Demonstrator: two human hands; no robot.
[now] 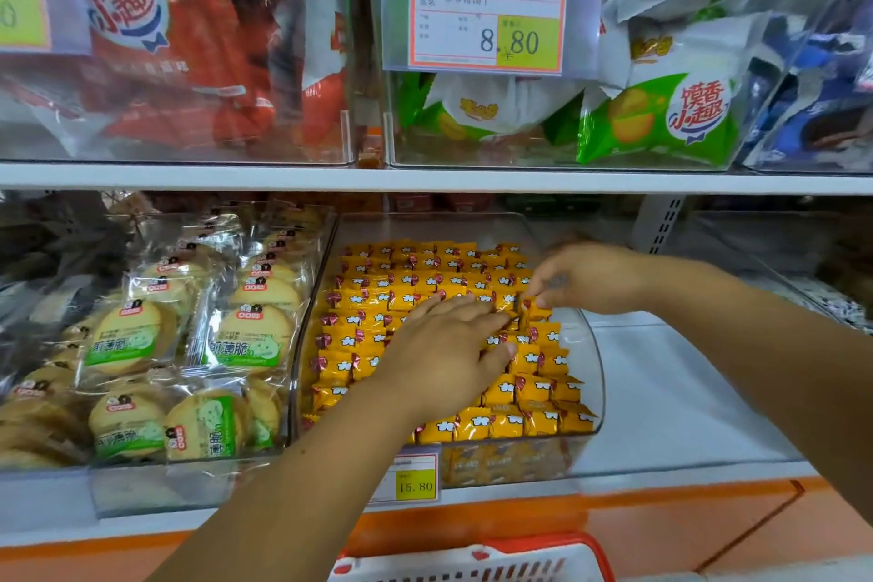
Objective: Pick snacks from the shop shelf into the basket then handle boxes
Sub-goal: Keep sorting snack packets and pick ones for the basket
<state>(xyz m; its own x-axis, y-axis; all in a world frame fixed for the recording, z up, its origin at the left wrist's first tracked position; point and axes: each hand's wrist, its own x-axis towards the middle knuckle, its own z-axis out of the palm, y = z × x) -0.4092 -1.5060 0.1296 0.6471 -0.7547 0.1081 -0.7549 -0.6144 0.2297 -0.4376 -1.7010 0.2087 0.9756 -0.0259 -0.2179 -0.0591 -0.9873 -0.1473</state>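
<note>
Two hands work inside one clear plastic bin (pixel 599 373) on the lower shelf (pixel 685 392), so the picking is at an early stage. The left hand (pixel 449 354) lies flat, its fingers (pixel 472 312) straight and spread over the yellow snack packets (pixel 425 274), pressing or steadying them and gripping nothing. The right hand (pixel 586 279) is slightly blurred. Its fingers (pixel 543 293) are curled, thumb against fingertips, and seem to pinch the raised packet (pixel 534 311), which stands up out of its row just beyond the left fingertips.

The red basket (pixel 543 546) shows only its rim and white grid wall, below both wrists at the near edge. Whether anything lies in it cannot be told. The raised packet has yet to leave the bin, and I judge the box handling to be wholly ahead, since no boxes are in view.

The packets are small, pillow-shaped and glossy, yellow foil with dark red crimped ends, and are packed in tidy overlapping rows. They look slippery and light. The bin is rigid and transparent with a rounded front corner, and carries a price tag (pixel 415 482) below the left wrist.

Left of the left fingers sit round biscuits in crinkly clear wrappers (pixel 245 336). Above both hands, past the white shelf board (pixel 425 180), puffy green bags (pixel 661 118) and red bags (pixel 165 38) fill further clear bins.
</note>
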